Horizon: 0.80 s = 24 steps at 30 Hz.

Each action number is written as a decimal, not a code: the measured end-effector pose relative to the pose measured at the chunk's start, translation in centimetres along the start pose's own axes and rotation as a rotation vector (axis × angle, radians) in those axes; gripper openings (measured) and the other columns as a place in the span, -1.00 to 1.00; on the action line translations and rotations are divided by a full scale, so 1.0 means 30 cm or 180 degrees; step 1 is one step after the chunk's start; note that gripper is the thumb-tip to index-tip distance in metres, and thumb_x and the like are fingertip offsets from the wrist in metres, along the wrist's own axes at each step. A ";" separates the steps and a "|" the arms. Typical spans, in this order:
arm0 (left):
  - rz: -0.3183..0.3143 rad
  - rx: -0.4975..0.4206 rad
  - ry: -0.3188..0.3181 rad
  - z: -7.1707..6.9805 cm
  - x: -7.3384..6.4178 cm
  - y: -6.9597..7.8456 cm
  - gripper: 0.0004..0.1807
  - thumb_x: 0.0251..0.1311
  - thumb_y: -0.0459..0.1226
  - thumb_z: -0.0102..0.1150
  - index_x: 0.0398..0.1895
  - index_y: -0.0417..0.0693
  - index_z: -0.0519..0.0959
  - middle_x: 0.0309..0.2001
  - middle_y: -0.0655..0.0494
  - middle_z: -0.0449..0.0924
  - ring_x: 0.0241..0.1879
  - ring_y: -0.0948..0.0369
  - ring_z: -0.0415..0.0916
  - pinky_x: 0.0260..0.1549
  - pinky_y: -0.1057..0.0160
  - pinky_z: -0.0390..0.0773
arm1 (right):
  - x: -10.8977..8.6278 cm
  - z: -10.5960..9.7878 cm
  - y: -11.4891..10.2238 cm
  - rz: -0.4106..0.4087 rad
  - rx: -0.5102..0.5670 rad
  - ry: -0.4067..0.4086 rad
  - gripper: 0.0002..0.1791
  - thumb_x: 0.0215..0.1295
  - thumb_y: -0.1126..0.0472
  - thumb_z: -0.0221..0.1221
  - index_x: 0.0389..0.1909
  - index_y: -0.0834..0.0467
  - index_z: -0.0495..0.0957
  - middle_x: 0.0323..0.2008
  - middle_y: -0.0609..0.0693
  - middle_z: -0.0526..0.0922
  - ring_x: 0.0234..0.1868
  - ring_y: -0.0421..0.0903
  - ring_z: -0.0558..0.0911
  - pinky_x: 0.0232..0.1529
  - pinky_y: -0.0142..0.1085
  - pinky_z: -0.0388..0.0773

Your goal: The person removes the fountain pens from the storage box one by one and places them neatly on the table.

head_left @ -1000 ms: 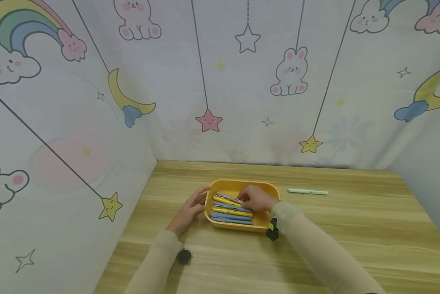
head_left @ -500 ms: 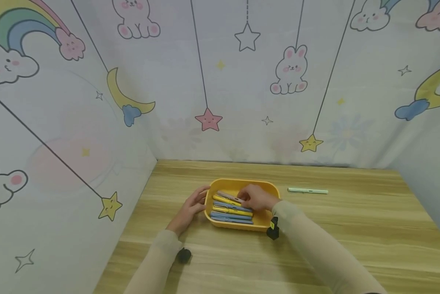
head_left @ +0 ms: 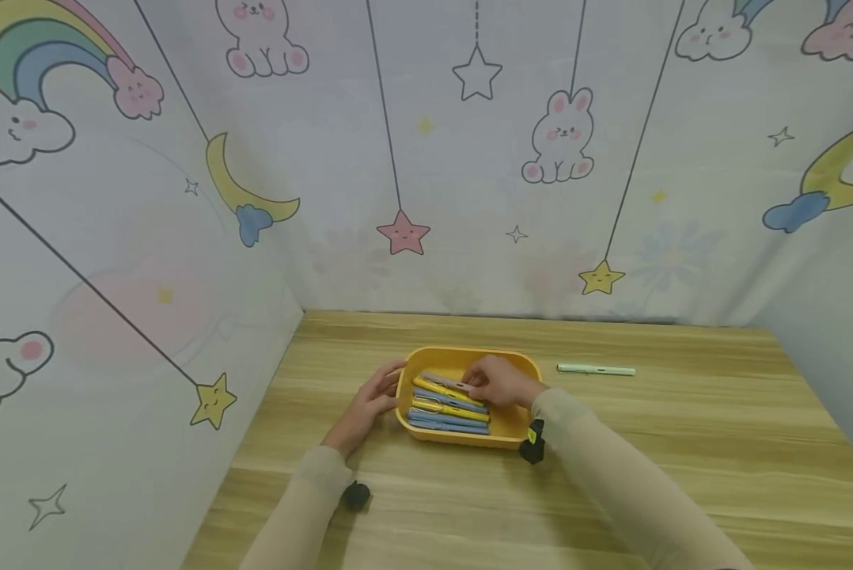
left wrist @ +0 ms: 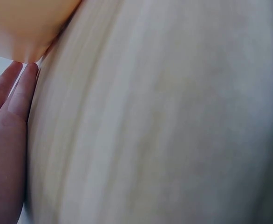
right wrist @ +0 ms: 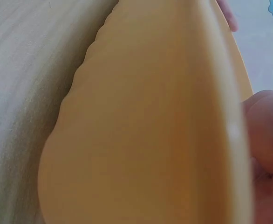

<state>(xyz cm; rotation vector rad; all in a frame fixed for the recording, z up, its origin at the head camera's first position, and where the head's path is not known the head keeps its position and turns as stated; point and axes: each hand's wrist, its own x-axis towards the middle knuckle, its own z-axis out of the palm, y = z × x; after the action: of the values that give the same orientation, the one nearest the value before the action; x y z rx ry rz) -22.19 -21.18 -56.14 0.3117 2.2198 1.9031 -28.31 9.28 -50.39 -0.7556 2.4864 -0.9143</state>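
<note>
A yellow-orange plastic basket (head_left: 512, 440) sits on the table, with several yellow and blue pens (head_left: 449, 411) lying side by side in its left half. My right hand (head_left: 501, 381) reaches in over the right rim. Its thumb and fingers pinch the right end of a pale pinkish pen (head_left: 441, 381), the rearmost of the row. Outside the basket, my left hand (head_left: 361, 408) rests its fairly straight fingers against the left wall. In the left wrist view those fingers (left wrist: 27, 88) touch the basket wall (left wrist: 29, 28). The basket's side hides most of the right hand in the right wrist view.
A mint-green pen (head_left: 596, 370) lies on the wooden table (head_left: 683, 443) to the right of the basket. Behind and at both sides stand pale walls (head_left: 469, 277) printed with stars, bunnies and moons. Each wrist carries a small black device (head_left: 357, 496).
My right hand has shifted very slightly, and the pinkish pen's right end has lifted a little with it. The left hand keeps its place on the basket.
</note>
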 end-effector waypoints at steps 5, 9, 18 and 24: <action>-0.0024 -0.0017 0.0010 0.001 -0.003 0.001 -0.33 0.44 -0.33 0.07 0.55 0.37 0.33 0.55 -0.01 0.33 0.50 -0.07 0.34 0.49 -0.22 0.19 | -0.004 0.004 0.007 0.0029 0.0068 0.0060 -0.74 0.38 0.34 0.33 0.05 0.29 0.72 -0.06 0.10 0.78 -0.02 0.00 0.74 0.06 -0.07 0.69; -0.0028 -0.0033 0.0016 0.000 -0.003 -0.002 -0.33 0.44 -0.32 0.07 0.56 0.36 0.32 0.56 -0.02 0.31 0.51 -0.08 0.31 0.50 -0.23 0.17 | -0.011 0.000 0.004 0.0033 0.0106 0.0095 -0.72 0.37 0.35 0.34 0.07 0.32 0.71 -0.05 0.13 0.78 -0.02 0.02 0.75 0.04 -0.08 0.70; 0.0014 -0.0034 -0.0004 -0.001 0.000 -0.006 -0.33 0.44 -0.34 0.05 0.56 0.34 0.32 0.56 -0.02 0.31 0.51 -0.07 0.32 0.49 -0.21 0.19 | -0.030 -0.010 -0.005 0.0062 0.0197 0.0185 -0.71 0.38 0.35 0.34 0.08 0.30 0.71 -0.04 0.10 0.79 0.00 0.02 0.75 0.06 -0.08 0.69; 0.0007 -0.0002 0.0007 -0.001 0.000 -0.005 -0.33 0.43 -0.34 0.05 0.56 0.34 0.32 0.56 -0.05 0.31 0.50 -0.09 0.33 0.49 -0.21 0.20 | -0.042 -0.020 -0.010 0.0166 0.0295 0.0292 -0.75 0.36 0.34 0.36 0.03 0.22 0.75 -0.11 -0.01 0.79 -0.05 -0.08 0.74 0.06 -0.09 0.68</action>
<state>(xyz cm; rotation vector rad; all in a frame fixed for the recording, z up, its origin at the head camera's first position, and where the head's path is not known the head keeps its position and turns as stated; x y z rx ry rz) -22.19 -21.25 -56.29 0.3124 2.2210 1.9062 -27.54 10.14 -49.55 -0.6291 2.5097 -1.0592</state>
